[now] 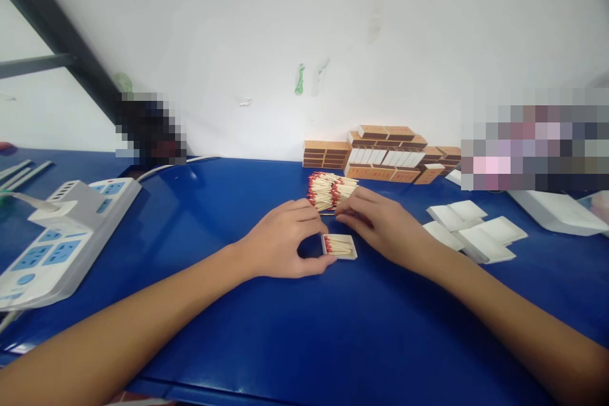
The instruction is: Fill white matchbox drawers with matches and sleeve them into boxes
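Note:
My left hand (pixel 288 240) has its thumb and fingers closed around the left end of a small white matchbox tray (pixel 353 254). Red-headed matches (pixel 339 245) lie in that tray, heads to the left. Just behind it is a pile of loose matches (pixel 328 190) on the blue table. My right hand (pixel 375 223) reaches to the front right of this pile, its thumb and fingers drawn together. A single match lies right by its fingertips; whether they grip it or anything else is hidden.
Several matchboxes (pixel 380 171) are stacked against the wall. White empty trays (pixel 485 238) lie in a loose heap on the right, near a larger white box (pixel 556 210). At left sits a white power strip (pixel 90 235) with a plug and cable. The blue table (pixel 333 336) ends in front.

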### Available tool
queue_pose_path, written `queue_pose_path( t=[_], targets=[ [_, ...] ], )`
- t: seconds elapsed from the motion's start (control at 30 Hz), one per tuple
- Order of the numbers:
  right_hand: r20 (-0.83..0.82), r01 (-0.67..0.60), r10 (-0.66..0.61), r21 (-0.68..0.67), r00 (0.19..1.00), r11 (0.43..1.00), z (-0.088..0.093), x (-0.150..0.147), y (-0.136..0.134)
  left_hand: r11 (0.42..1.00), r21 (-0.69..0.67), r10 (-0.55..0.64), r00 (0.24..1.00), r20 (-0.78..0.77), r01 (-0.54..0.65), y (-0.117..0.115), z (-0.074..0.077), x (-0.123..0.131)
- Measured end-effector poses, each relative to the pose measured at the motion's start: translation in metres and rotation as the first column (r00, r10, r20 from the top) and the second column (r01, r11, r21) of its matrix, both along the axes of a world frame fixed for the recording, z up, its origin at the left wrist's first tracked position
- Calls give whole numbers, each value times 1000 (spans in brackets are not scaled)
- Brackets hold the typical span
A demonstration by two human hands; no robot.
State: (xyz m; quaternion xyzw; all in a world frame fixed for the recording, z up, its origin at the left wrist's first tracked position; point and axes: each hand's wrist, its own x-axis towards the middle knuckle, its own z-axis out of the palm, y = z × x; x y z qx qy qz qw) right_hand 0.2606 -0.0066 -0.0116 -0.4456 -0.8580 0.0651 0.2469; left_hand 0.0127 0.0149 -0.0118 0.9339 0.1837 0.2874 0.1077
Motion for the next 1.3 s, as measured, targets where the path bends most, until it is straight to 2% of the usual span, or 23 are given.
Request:
queue_pose_path(
  t=[0.17,0.3,0.4,0.53,0.73,0.87,1.3],
  targets=[
    [19,92,-90,-103,996,990,-7,-12,12,1000,-1,-22,1000,6,22,-1,1,0],
    [78,123,-116,-94,990,988,-3,-4,9,999,23,26,999,-22,-26,3,2,-3],
    [25,87,-86,-51,996,995,6,2,-2,997,35,71,997,-29,-70,5,3,-4],
    [9,-35,36,-91,999,995,14,1,-14,996,46,79,997,-13,-79,6,4,-3],
    [-3,68,-68,17,998,998,0,14,7,997,49,55,998,-28,-54,5,3,-3],
    [4,56,-56,-10,998,998,-9,19,19,997,49,57,998,-29,-56,5,1,-4],
    [60,62,-62,9,996,998,-14,21,24,997,60,55,998,-44,-53,5,2,-4]
  ],
)
